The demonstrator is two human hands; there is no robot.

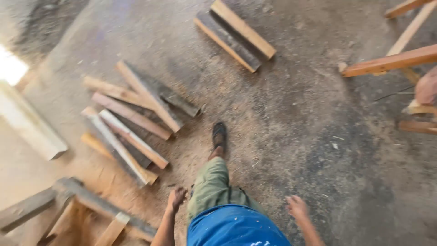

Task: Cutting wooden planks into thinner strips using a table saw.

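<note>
Person mid-stride across a sawdust-strewn floor (pixel 291 136), view blurred w/ motion. Left hand (pixel 176 198) hangs low by the hip, fingers curled loosely, holding nothing as far as the blur allows. Right hand (pixel 297 207) swings out to the side, released, fingers slack, empty too.

Nearest wood: a loose pile of planks (pixel 132 123) just ahead & to the outside of the left hand, boards crossing each other at angles, some ends propped on others. Two stacked boards (pixel 234 34) lie further ahead, between the hands' lines, well apart from both. A rough wooden frame (pixel 77 205) sits close beside the left hand, lower left. More timber (pixel 391 61) far out beyond the right hand.

The leading foot in a sandal (pixel 219 135) lands near the pile's edge. Risk, judged: open footwear + sawdust = slip; a toe could catch a board end, since the planks overlap & may shift. Splinters likely w/ bare hands.
</note>
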